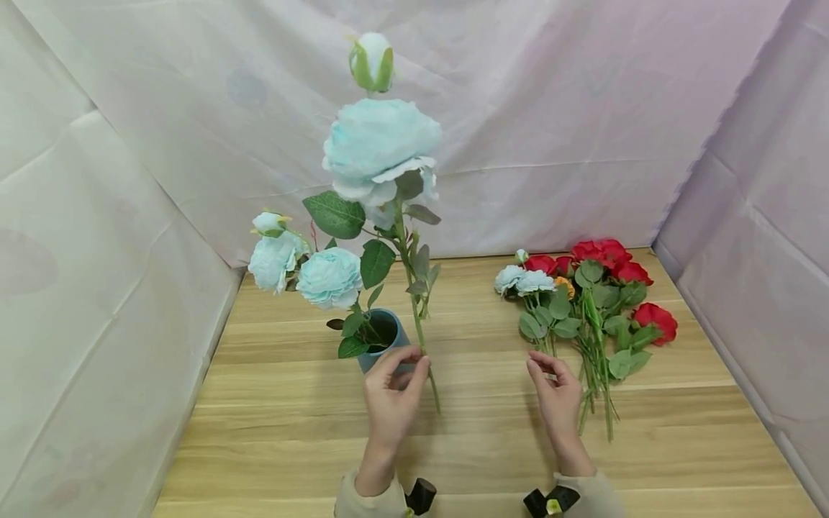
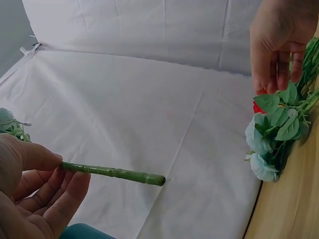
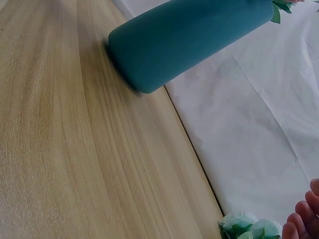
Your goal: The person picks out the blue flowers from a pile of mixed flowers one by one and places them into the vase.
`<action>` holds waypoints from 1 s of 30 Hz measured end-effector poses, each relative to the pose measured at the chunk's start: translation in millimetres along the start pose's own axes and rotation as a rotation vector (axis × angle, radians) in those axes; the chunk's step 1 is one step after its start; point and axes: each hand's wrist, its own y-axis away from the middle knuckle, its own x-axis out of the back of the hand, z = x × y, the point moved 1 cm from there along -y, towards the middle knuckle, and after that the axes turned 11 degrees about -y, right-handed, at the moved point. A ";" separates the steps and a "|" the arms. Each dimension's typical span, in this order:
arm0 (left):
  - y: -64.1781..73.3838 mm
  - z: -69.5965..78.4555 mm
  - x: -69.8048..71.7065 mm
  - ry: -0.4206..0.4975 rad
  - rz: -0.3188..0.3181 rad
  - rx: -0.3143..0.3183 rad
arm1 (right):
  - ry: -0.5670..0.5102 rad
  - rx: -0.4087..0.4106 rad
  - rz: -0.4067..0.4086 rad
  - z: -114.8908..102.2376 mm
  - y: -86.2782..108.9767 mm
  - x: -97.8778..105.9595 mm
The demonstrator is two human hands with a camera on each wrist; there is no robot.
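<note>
My left hand (image 1: 391, 406) pinches the lower stem of a tall light-blue artificial flower (image 1: 382, 144) between thumb and fingers. The flower stands nearly upright in the air, topped by a bud, and its bare stem end (image 2: 119, 173) pokes past the fingers in the left wrist view. Just behind this hand is a blue vase (image 3: 189, 42), with another light-blue flower stem (image 1: 330, 278) in it leaning left. Above the table on the right, my right hand (image 1: 560, 403) has loosely bent fingers and holds nothing. It is beside the stems of the lying flowers.
A pile of red roses (image 1: 602, 252), smaller light-blue flowers (image 1: 534, 281) and an orange flower (image 1: 565, 286) lies on the right of the wooden table (image 1: 479, 432). White cloth walls (image 1: 518, 129) enclose the back and both sides.
</note>
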 end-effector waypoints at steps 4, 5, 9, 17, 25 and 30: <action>-3.6 2.0 4.4 0.005 0.012 -0.006 | 0.026 -0.012 0.009 2.6 -1.9 2.7; -4.5 2.5 5.9 0.004 0.017 -0.009 | 0.034 -0.016 0.011 3.2 -2.3 3.4; -8.6 5.4 11.8 0.001 0.039 -0.020 | 0.058 -0.040 0.025 2.9 -3.7 6.2; -25.0 15.4 23.3 -0.001 0.078 -0.017 | 0.057 -0.045 0.035 -23.8 -0.1 2.5; -46.0 23.9 35.5 -0.027 0.120 -0.064 | 0.053 -0.045 0.039 -27.8 1.6 1.9; -52.7 24.7 41.3 -0.053 0.154 -0.064 | 0.063 -0.041 0.035 -26.6 1.1 2.7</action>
